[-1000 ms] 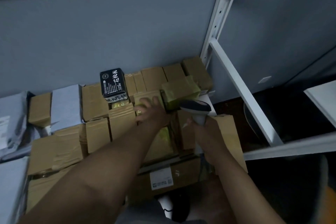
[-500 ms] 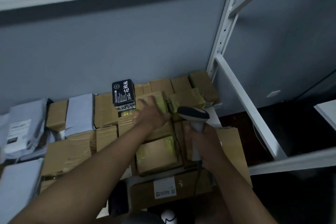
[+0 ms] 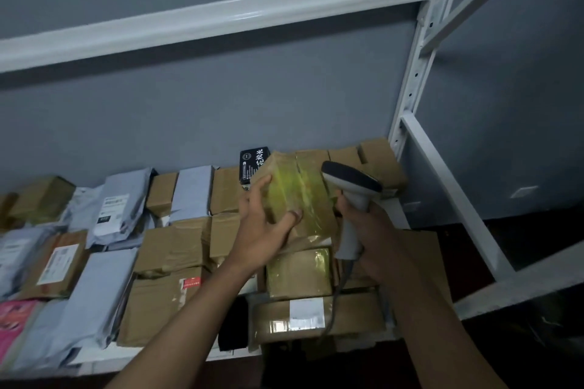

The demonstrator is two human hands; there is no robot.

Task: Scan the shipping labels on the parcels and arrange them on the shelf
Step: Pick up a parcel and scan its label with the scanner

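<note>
One taped cardboard parcel gripped, tilted, by left hand; one barcode scanner clutched in right hand. Shelf crowded with cardboard boxes, grey mailers.

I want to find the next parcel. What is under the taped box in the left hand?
Under the taped box, held in the left hand, lies another taped parcel on the stack. Its label side is not visible.
</note>
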